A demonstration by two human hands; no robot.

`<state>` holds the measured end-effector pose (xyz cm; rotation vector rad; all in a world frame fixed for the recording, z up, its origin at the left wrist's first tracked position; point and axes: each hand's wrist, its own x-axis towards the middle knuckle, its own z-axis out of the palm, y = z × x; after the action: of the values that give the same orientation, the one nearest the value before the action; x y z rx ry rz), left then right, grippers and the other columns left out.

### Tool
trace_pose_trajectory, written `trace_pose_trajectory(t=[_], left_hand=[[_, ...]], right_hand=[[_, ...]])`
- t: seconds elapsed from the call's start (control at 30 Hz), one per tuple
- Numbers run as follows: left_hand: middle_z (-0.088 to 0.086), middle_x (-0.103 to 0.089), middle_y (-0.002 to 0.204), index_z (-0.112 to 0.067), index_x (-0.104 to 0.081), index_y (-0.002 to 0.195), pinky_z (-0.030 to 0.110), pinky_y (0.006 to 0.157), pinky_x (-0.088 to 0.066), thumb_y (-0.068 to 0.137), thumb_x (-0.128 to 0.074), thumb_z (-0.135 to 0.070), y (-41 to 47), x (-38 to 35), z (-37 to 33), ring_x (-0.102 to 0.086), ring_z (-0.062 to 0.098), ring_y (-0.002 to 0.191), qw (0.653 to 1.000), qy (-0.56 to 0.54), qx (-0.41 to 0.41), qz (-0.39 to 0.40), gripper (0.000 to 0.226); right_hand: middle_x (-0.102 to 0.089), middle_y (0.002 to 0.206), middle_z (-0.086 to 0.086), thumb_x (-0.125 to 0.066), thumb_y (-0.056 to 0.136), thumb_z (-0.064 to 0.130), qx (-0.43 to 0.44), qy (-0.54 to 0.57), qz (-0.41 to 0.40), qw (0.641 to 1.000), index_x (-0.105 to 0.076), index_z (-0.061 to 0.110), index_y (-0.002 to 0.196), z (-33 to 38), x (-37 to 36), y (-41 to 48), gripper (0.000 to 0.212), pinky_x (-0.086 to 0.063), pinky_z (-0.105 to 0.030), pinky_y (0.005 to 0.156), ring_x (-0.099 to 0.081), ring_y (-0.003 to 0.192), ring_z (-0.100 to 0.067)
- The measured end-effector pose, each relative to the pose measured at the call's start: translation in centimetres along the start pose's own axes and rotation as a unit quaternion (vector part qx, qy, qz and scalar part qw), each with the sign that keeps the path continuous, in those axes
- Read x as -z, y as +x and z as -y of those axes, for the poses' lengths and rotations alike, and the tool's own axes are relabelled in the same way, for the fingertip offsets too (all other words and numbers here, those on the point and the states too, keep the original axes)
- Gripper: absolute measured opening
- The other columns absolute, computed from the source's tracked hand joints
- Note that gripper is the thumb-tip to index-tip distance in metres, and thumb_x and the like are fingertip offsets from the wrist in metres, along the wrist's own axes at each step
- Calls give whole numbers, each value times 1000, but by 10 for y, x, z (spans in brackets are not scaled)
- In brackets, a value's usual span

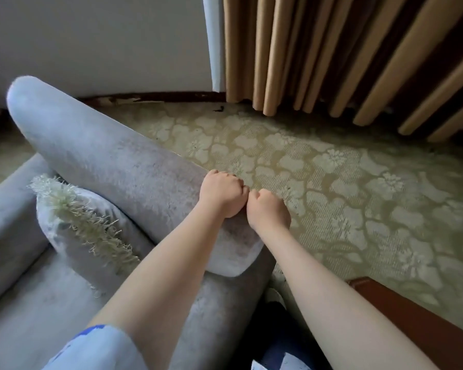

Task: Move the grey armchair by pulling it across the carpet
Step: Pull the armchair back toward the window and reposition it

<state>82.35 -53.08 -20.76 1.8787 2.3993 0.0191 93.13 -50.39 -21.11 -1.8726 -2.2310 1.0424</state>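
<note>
Head view. The grey armchair (112,166) fills the left and lower left of the frame. Its long padded roll runs from upper left down to centre. A fringed cushion (75,217) lies on the seat against the roll. Patterned carpet (345,182) covers centre and right, with a curtain (332,54) upper right and a brown wooden edge (412,313) lower right.

Hands: my left hand (219,192) and right hand (269,209) sit side by side, knuckles touching, near the closer end of the roll. Both curl over its far edge and grip the upholstery. The fingertips are hidden behind it.

Handling, my estimate: a bulky, heavy piece. The padding is soft, so I expect it to give before the frame underneath takes load, and the plush fabric may slip. The carpet will likely drag at the base and make for jerky starts. Holding at one end should swing the chair rather than slide it straight, so I would steer better with hands wider apart. The cushion is loose and may topple.
</note>
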Motion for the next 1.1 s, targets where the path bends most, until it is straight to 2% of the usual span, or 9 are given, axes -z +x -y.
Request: trace_pose_trajectory(t=[0.13, 0.23, 0.3, 0.37, 0.47, 0.67, 0.83, 0.93, 1.1], left_hand=[[5, -67, 86, -18, -57, 68, 33, 79, -30, 92, -34, -30, -16, -6, -5, -58, 23, 87, 999, 12, -11, -30, 35], [5, -67, 86, -16, -62, 71, 34, 80, -31, 91, -35, -30, -29, -12, -12, -58, 23, 87, 998, 16, -27, -57, 36], [5, -67, 85, -17, -58, 68, 34, 81, -31, 90, -34, -30, -33, -15, -13, -58, 23, 86, 998, 9, -32, -56, 35], [4, -66, 82, -17, -57, 67, 34, 81, -32, 90, -34, -31, -29, -17, -13, -58, 22, 85, 998, 6, -36, -55, 35], [3, -66, 78, -17, -58, 64, 34, 79, -32, 89, -34, -32, -20, -19, -12, -57, 21, 80, 998, 1, -29, -57, 37], [2, -65, 80, -17, -57, 66, 33, 80, -30, 89, -33, -30, -26, -15, -14, -57, 21, 82, 997, -25, -33, -68, 36], [2, -65, 80, -19, -51, 63, 33, 81, -30, 88, -31, -30, -49, -18, -14, -57, 21, 82, 995, -31, -38, -93, 34], [3, -64, 81, -18, -51, 64, 33, 81, -30, 89, -32, -30, -45, -17, -19, -57, 21, 84, 997, -34, -38, -65, 33], [2, -64, 75, -17, -52, 62, 33, 81, -30, 87, -35, -30, -37, -17, -19, -56, 21, 78, 996, -41, -39, -73, 34]], right_hand=[[-61, 92, -15, -27, 92, 31, 15, 9, -48, 999, -55, 9, 83, -12, -5, -17, 37, -36, -33, 65, -50, 77, -30], [-57, 83, -12, -28, 91, 32, 21, 9, -76, 997, -51, 10, 78, -25, -10, -30, 34, -34, -32, 60, -49, 73, -28], [-53, 76, -8, -29, 91, 32, 17, 1, -83, 996, -50, 10, 76, -30, -13, -33, 34, -31, -30, 53, -49, 70, -28], [-50, 68, -4, -30, 90, 32, 10, 6, -93, 996, -46, 11, 67, -30, -15, -29, 35, -24, -27, 47, -47, 63, -25], [-44, 59, -1, -33, 88, 30, 7, 7, -118, 993, -42, 15, 56, -28, -15, -19, 36, -19, -26, 45, -38, 53, -16], [-51, 60, -4, -32, 92, 34, 17, 23, -121, 992, -47, 13, 56, -29, -14, -24, 44, -23, -27, 44, -45, 54, -21], [-48, 59, -4, -33, 91, 33, 47, 19, -141, 989, -43, 14, 55, -39, -20, -46, 42, -23, -27, 44, -42, 53, -18], [-46, 58, -4, -35, 91, 31, 31, 23, -126, 991, -41, 13, 54, -40, -17, -43, 42, -21, -27, 44, -41, 53, -21], [-44, 57, -3, -36, 91, 30, 26, 15, -130, 991, -39, 14, 54, -39, -14, -33, 41, -19, -28, 44, -38, 51, -19]])
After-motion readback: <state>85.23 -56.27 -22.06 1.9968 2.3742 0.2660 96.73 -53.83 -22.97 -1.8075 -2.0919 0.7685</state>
